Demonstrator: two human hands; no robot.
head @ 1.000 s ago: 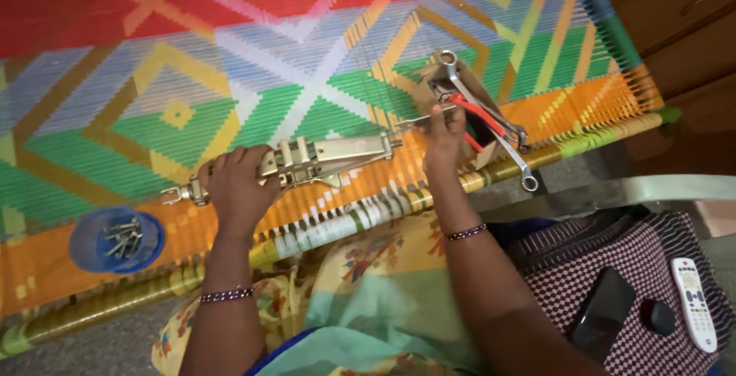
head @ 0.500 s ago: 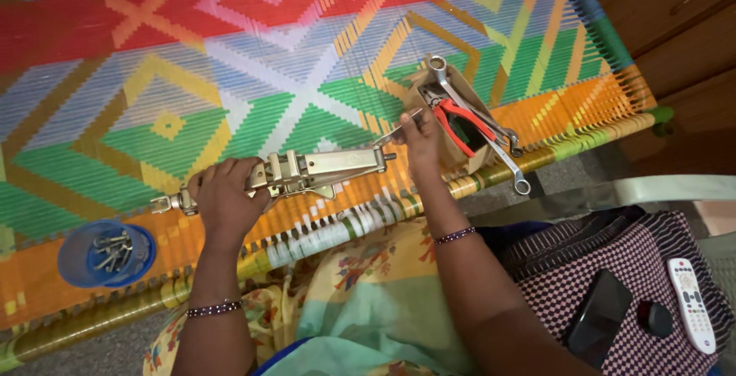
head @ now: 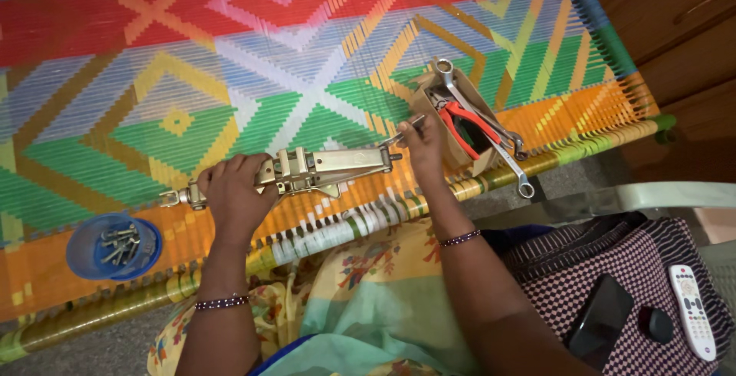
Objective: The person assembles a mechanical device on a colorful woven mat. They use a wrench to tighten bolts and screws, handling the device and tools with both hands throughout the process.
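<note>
From the head view, your left hand point(head: 234, 192) is gripping the beige metal scissor jack point(head: 307, 170) lying on the colourful woven cot point(head: 153, 77). Your right hand point(head: 422, 142) is pinching the thin metal rod point(head: 405, 132) at its end, beside a cardboard box point(head: 460, 123) of spanners and red pliers.

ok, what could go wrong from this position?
1. The metal jack-like device lies on the woven cot surface near its edge rail; if the left hand eases off, it could slide off.
2. The right hand grips the thin tool at the device's end; a slip could pinch fingers.
3. The wrench overhangs the small box and might tip it out.
</note>
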